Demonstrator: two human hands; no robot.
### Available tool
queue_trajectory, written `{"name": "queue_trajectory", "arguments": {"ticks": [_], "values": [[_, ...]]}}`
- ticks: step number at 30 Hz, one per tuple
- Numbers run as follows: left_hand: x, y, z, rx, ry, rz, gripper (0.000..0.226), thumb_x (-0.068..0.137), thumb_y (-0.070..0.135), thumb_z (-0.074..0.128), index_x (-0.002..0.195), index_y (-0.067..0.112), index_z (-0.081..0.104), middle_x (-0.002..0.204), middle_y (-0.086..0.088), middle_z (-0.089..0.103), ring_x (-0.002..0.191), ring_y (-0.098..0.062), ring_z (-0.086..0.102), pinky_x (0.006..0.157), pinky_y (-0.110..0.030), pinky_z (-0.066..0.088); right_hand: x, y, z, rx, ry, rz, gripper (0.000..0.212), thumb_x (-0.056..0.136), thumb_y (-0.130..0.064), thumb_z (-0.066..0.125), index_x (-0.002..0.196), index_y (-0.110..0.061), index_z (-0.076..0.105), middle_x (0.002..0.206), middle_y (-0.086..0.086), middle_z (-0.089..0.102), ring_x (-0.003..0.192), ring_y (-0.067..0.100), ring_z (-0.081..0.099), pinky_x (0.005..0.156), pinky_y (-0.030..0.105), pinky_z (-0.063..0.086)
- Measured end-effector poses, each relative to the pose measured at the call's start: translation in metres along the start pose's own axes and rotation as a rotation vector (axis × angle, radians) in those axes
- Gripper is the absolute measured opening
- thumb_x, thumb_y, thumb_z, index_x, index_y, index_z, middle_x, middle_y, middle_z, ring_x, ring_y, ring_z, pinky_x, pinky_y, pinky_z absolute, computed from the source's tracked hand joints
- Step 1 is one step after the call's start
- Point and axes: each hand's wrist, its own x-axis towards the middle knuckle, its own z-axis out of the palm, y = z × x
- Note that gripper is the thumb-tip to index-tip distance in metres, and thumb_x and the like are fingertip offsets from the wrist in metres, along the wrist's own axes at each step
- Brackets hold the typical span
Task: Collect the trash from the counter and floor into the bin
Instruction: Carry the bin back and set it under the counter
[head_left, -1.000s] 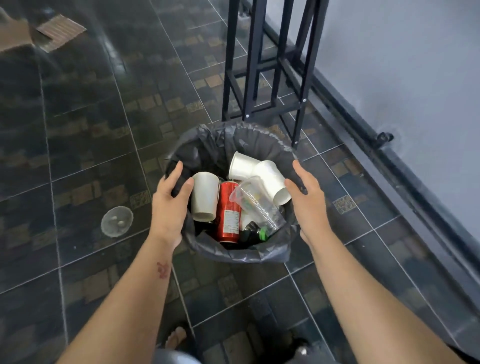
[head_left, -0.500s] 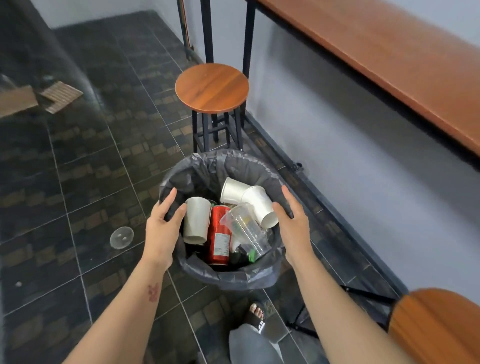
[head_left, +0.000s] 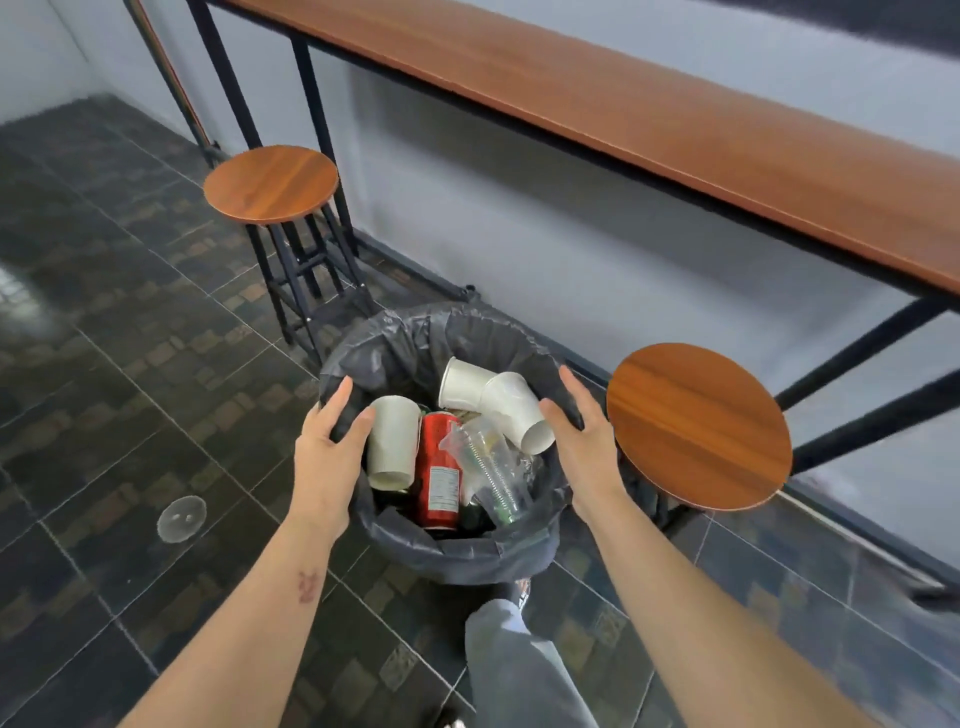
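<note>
A round bin lined with a black bag (head_left: 447, 551) sits between my hands, just in front of my knee. My left hand (head_left: 327, 452) grips its left rim, thumb inside and fingers outside. My right hand (head_left: 587, 441) grips the right rim the same way. Inside lie three white paper cups (head_left: 392, 441), a red drink can (head_left: 439, 478) and a crumpled clear plastic cup (head_left: 491, 467). A clear plastic lid (head_left: 182, 518) lies flat on the dark tiles to the left of the bin.
A long wooden counter (head_left: 623, 104) on black legs runs along the grey wall. One round wooden stool (head_left: 270, 184) stands behind the bin on the left, another (head_left: 698, 426) close to my right hand. Dark tiled floor spreads to the left.
My view has risen and tilted up, bringing the counter and both stools into sight. Both hands have stayed on the bin's rim, and its contents have not shifted.
</note>
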Motion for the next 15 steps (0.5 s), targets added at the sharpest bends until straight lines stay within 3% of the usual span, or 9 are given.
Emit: {"name": "queue_trajectory", "arguments": {"ticks": [5, 9, 13, 15], "values": [[-0.062, -0.005, 0.039, 0.064, -0.116, -0.012, 0.048, 0.096, 0.026, 0.064, 0.141, 0.035, 0.054, 0.138, 0.005, 0.048, 0.126, -0.014, 0.048, 0.097, -0.028, 0.042, -0.051, 0.027, -0.070, -0.001, 0.127, 0.033, 0.048, 0.095, -0.024, 0.060, 0.140, -0.038, 0.049, 0.145, -0.017, 0.043, 0.128, -0.001, 0.037, 0.111, 0.027, 0.029], [-0.106, -0.014, 0.076, 0.141, -0.208, -0.039, 0.049, 0.095, 0.033, 0.063, 0.142, 0.041, 0.050, 0.150, 0.002, 0.040, 0.136, -0.019, 0.042, 0.110, -0.041, 0.040, -0.088, 0.051, -0.128, 0.024, 0.232, 0.117, 0.048, 0.093, -0.029, 0.062, 0.136, -0.046, 0.049, 0.142, -0.021, 0.045, 0.130, 0.003, 0.040, 0.111, 0.031, 0.031], [-0.157, -0.021, 0.122, 0.206, -0.281, -0.035, 0.050, 0.096, 0.033, 0.062, 0.144, 0.040, 0.049, 0.158, 0.001, 0.031, 0.142, -0.019, 0.034, 0.105, -0.034, 0.036, -0.117, 0.074, -0.191, 0.039, 0.298, 0.183, 0.047, 0.092, -0.034, 0.061, 0.133, -0.054, 0.048, 0.143, -0.018, 0.047, 0.134, 0.010, 0.042, 0.113, 0.041, 0.034], [-0.187, -0.025, 0.145, 0.217, -0.318, -0.038, 0.050, 0.096, 0.034, 0.062, 0.144, 0.041, 0.049, 0.159, 0.001, 0.028, 0.143, -0.019, 0.032, 0.102, -0.032, 0.036, -0.133, 0.085, -0.226, 0.045, 0.325, 0.202, 0.048, 0.093, -0.033, 0.060, 0.134, -0.052, 0.047, 0.142, -0.016, 0.049, 0.133, 0.011, 0.043, 0.112, 0.040, 0.035]]}}
